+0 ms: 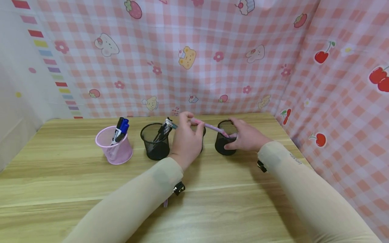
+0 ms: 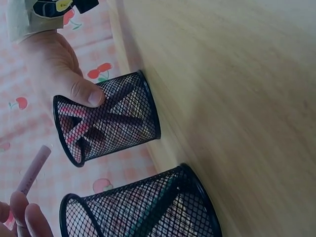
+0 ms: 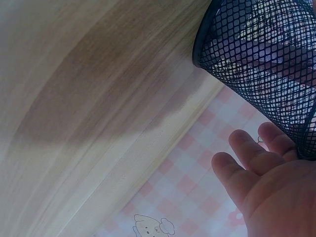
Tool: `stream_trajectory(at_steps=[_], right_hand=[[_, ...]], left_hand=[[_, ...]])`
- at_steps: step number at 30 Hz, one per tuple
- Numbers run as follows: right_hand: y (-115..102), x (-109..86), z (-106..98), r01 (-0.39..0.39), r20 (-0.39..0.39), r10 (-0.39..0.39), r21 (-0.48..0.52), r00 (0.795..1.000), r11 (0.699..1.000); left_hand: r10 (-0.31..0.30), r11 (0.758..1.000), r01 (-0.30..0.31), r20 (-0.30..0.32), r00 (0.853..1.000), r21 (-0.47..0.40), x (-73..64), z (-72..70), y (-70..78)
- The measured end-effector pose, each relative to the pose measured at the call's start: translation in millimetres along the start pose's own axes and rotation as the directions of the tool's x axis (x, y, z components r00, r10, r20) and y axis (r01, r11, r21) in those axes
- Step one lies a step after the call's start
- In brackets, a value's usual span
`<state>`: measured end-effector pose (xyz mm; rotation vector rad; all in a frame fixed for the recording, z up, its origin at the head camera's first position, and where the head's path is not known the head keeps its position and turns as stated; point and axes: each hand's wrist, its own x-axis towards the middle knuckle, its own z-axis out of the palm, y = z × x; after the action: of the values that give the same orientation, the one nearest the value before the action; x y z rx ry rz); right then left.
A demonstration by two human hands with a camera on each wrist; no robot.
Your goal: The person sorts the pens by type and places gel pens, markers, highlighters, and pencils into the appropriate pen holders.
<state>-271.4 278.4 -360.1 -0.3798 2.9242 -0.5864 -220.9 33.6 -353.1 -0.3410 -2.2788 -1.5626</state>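
Note:
My left hand (image 1: 187, 140) pinches a slim pink pen (image 1: 209, 126) near one end. The pen slants rightward, its far end overlapping the rim of the rightmost black mesh pen cup (image 1: 223, 148) in the head view. My right hand (image 1: 250, 136) holds that cup near the rim, thumb (image 2: 94, 96) on the outside; several fingers (image 3: 252, 163) spread away from the mesh. Pinkish pens show through its mesh in the left wrist view. Another black mesh pen cup (image 2: 143, 210) stands beside it, mostly hidden behind my left hand in the head view, with a greenish pen inside.
Left of my hands a black mesh cup (image 1: 156, 150) holds several black and white pens (image 1: 164, 129). Further left, a pink mesh cup (image 1: 119, 155) holds blue and black markers (image 1: 122, 129). A purplish pen (image 1: 165, 203) lies partly under my left forearm. A checked curtain (image 1: 212, 77) hangs behind the table.

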Motion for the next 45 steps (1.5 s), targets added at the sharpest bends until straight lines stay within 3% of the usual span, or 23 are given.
stream_trajectory(at_steps=[4, 13, 21, 28, 35, 45], right_hand=[[0.4, 0.1, 0.3, -0.003, 0.002, 0.003, -0.012, 1.0, 1.0], [2.1, 0.2, 0.9, 0.006, 0.003, -0.006, -0.004, 1.0, 1.0], [-0.3, -0.6, -0.3, 0.001, 0.012, -0.001, 0.009, 1.0, 1.0], [-1.5, -0.6, -0.6, -0.008, 0.012, 0.007, 0.015, 1.0, 1.0], [-1.5, 0.0, -0.6, -0.019, 0.01, 0.019, 0.002, 1.0, 1.0], [-1.3, -0.1, 0.3, 0.009, -0.008, -0.009, 0.01, 1.0, 1.0]], left_hand=[[0.023, 0.999, -0.023, -0.002, 1.0, 0.041, 1.1, 5.2, 0.5], [0.014, 0.994, -0.015, 0.01, 1.0, 0.106, -1.6, 13.1, 2.7], [0.028, 0.985, -0.036, 0.05, 0.998, 0.169, -4.2, 15.8, 5.3], [0.016, 0.98, -0.031, 0.078, 0.997, 0.197, -6.4, 18.8, 5.0], [0.043, 0.979, -0.061, 0.091, 0.995, 0.197, -7.3, 21.3, 4.9], [0.036, 0.97, -0.06, 0.107, 0.994, 0.236, -7.5, 25.1, 6.1]])
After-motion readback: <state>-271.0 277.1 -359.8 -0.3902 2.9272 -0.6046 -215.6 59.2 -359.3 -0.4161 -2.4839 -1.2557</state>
